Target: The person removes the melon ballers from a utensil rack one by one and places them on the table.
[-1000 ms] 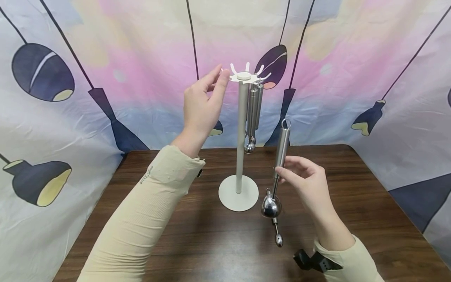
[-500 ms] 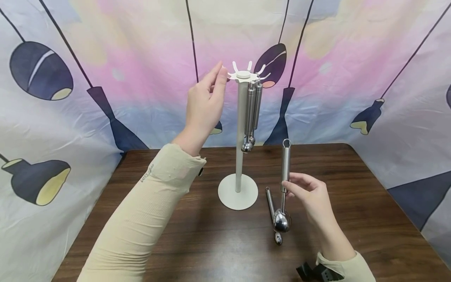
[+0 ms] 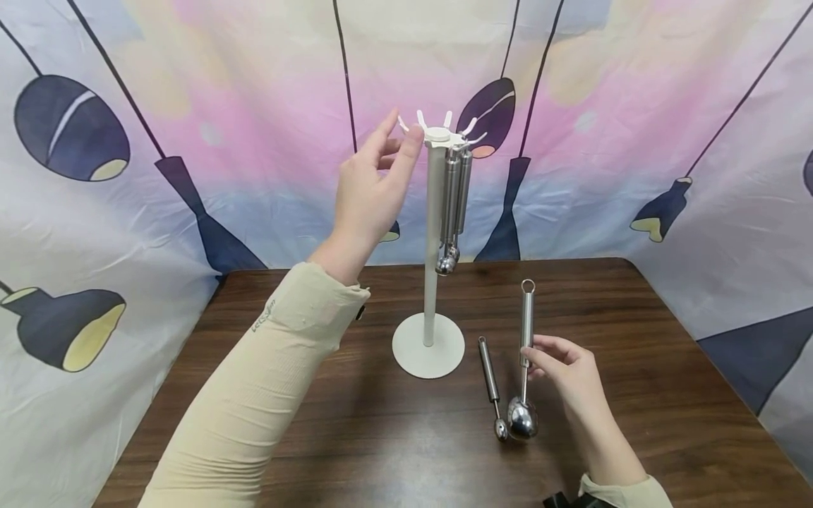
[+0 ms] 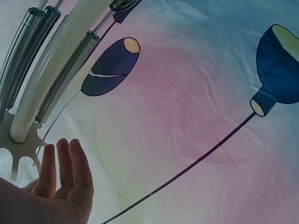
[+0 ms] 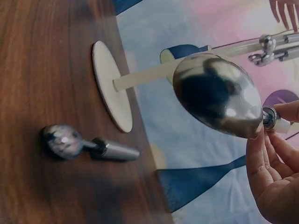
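Note:
My right hand (image 3: 571, 381) pinches the lower handle of a large metal scoop (image 3: 523, 418), ring end up and oval bowl down. In the right wrist view the scoop's bowl (image 5: 217, 95) hides part of the stand's pole. Just left of it, a small melon baller (image 3: 490, 384) lies on the table. My left hand (image 3: 375, 187) is at the top of a white hanging stand (image 3: 430, 282), thumb by the hooked disc. The left wrist view shows several fingers (image 4: 65, 168) of that hand extended beside the disc (image 4: 23, 144). Whether they touch a hook is unclear.
Several metal tools (image 3: 452, 197) hang from the stand's right side, with ball-shaped ends low. The stand's round base (image 3: 428, 361) rests on a dark wooden table (image 3: 305, 423). A printed cloth (image 3: 254, 127) hangs behind the table.
My right hand has moved down and to the right with the scoop, uncovering the melon baller. My left thumb and forefinger have spread apart at the stand's top.

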`<state>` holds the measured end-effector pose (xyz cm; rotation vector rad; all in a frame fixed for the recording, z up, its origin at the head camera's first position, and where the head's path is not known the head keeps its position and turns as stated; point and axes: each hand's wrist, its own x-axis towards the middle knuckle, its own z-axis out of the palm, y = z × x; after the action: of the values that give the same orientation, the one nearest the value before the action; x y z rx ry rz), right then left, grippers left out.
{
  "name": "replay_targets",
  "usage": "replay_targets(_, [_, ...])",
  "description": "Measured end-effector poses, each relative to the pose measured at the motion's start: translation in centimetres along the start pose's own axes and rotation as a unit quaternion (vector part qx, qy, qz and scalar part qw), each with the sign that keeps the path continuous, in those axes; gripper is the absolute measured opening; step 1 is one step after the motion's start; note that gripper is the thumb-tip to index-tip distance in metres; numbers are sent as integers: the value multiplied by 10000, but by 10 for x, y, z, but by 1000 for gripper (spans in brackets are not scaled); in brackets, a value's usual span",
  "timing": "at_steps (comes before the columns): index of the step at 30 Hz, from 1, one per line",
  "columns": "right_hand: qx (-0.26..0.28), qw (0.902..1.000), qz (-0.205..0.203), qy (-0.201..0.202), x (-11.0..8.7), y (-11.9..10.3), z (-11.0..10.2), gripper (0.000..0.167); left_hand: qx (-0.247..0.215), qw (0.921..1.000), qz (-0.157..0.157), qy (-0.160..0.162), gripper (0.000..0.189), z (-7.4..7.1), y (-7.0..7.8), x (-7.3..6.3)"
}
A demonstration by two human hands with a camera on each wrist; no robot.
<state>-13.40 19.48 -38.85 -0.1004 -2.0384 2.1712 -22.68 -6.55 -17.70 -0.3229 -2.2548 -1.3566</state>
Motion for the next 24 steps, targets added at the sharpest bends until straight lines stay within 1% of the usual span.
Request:
replay_targets(3, [-115,9999,103,7,0,6,-5,25,3,10000,9,-10,64,1,1,-1])
replay_targets(7, [-351,9989,313,6,1,13,-11,16,18,10000,22,-83,72,2,3,-3])
replay_targets(10, [-547,9974,458,-40,2,18,-14,9,52,9999,10,-109,75,3,4,-4])
replay_targets(12, [-636,9966,508,-97,4,22,-16,8,83,9999,1,-113,75,3,4,-4])
replay_targets(14, [-727,9958,540,-155,6,25,-17,11,126,9998,-23,-118,75,3,4,-4])
replay_targets(20, [-1074,9908,715,-397,10,37,-22,32,172,9997,-9,-143,73,3,4,-3])
replay_targets(24, [-1271,9864,838,-626,13,46,-24,39,224,9996,-55,-187,72,2,5,-2])
